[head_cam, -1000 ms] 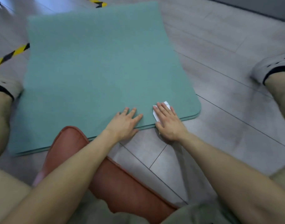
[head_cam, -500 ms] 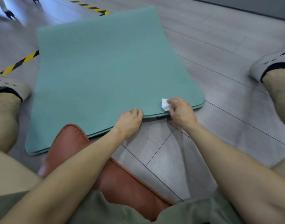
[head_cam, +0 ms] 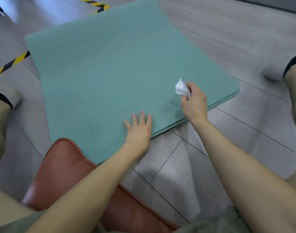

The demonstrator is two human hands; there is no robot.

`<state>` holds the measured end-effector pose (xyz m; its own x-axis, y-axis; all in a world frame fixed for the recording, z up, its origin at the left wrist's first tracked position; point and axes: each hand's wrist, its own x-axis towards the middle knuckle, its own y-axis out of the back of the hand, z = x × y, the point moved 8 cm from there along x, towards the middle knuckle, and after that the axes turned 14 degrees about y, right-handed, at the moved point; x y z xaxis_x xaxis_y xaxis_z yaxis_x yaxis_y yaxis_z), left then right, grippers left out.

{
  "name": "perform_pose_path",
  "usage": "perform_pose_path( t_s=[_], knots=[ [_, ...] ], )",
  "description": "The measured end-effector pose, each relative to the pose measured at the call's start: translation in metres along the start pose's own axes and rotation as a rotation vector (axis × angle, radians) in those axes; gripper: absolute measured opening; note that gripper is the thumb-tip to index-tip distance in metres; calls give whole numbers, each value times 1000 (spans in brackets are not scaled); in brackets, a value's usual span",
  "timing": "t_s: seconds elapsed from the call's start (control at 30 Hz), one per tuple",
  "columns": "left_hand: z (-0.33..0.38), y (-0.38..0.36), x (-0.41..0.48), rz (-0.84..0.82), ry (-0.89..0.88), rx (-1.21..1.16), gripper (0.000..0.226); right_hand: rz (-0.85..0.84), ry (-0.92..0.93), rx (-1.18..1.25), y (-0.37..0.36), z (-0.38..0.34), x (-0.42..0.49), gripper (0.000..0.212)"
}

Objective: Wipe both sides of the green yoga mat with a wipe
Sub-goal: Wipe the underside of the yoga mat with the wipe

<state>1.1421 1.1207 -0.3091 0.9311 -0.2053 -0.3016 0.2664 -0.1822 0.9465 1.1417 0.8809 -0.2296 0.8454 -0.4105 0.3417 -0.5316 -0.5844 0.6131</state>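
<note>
Bright, even, diffuse indoor light. The glossy floor (head_cam: 244, 140) shows pale sheen at upper left and below centre. A soft shadow lies on the mat (head_cam: 110, 73) just left of the right hand (head_cam: 195, 105). Frame edges are blurred and bowed by the wide-angle lens; the right shoe (head_cam: 275, 71) is smeared.

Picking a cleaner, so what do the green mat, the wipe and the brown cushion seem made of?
Green mat: likely foam or rubber, matte, finely grained. Wipe: thin paper or nonwoven, white, crumpled in the right hand. Brown cushion: probably leather or faux leather, smooth, slight sheen, piped edge.
</note>
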Motion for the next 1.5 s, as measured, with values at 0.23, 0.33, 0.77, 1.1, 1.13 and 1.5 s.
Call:
perform_pose_path(
  t_s=[0.23,0.33,0.77,1.1,1.13,1.5],
  knots=[
    [-55,-3,1,8,30,-83,87,-212,144,62,-71,-45,-14,56],
    [-21,21,27,61,-85,-181,91,-148,172,55,-55,-47,-1,55],
    [22,24,-5,42,-262,-213,108,-152,203,-65,-20,-25,33,59],
    [-88,8,-34,11,-16,-172,61,-527,354,-93,-112,-108,-3,68],
    [-81,11,-35,36,-27,-169,60,-513,381,-107,-105,-117,2,69],
    [-244,39,32,41,607,-697,56,-714,684,-232,-165,-120,-101,55]
  ],
)
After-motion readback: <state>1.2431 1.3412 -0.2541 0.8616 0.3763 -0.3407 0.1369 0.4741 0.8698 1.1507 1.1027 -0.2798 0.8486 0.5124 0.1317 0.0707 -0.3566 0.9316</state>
